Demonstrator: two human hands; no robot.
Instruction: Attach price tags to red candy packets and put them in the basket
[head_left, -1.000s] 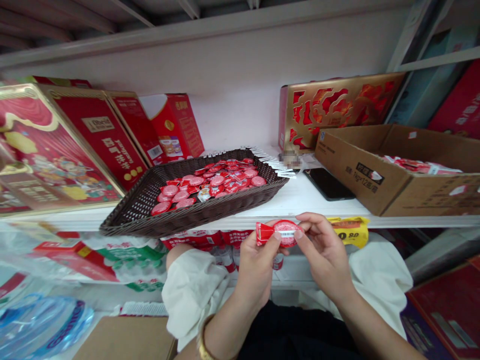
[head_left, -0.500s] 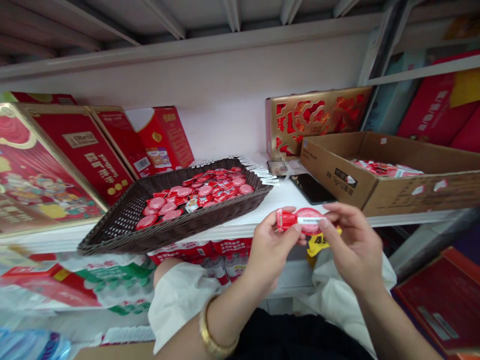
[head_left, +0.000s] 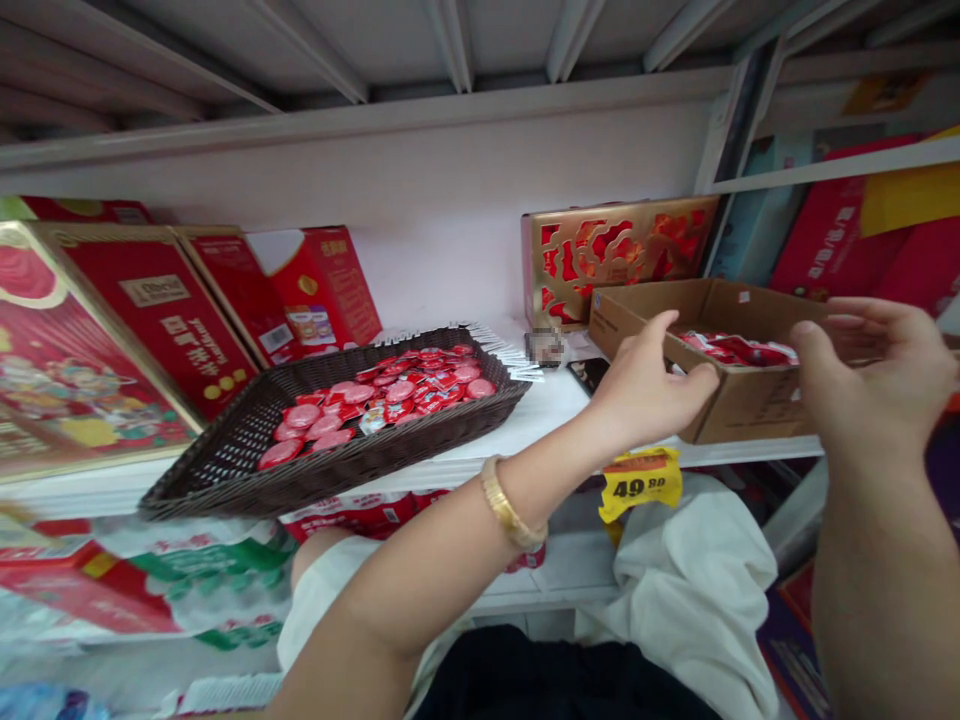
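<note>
**Q: What do the two hands show?**
A: Both hands are bare and raised above the shelf. The left hand (head_left: 649, 385), with one gold bangle (head_left: 506, 505) on its forearm, is at the near corner of a brown corrugated cardboard box (head_left: 750, 395). The right hand (head_left: 862, 375) is above that box's right end.

**Q: What state are the fingers (head_left: 844, 320) in?**
A: Released on both hands: slightly curled, apart, grasping nothing visible. Whether the left fingers touch the box cannot be told.

**Q: Where are the packets?**
A: A loose heap of red foil sachets (head_left: 731, 350) lies inside the box, just beyond the hands. Many more round red sachets (head_left: 360, 395), too overlapped to count, fill one dark brown woven rectangular basket (head_left: 390, 470) on the white shelf (head_left: 555, 410).

**Q: What writing is legible?**
A: One yellow price tag (head_left: 640, 483) below the shelf edge shows a large black "49"; its smaller digits are uncertain. Lettering on at least three leaning red gift boxes (head_left: 161, 320) is unclear, as on one gold-and-red cutout box (head_left: 615, 260).
</note>
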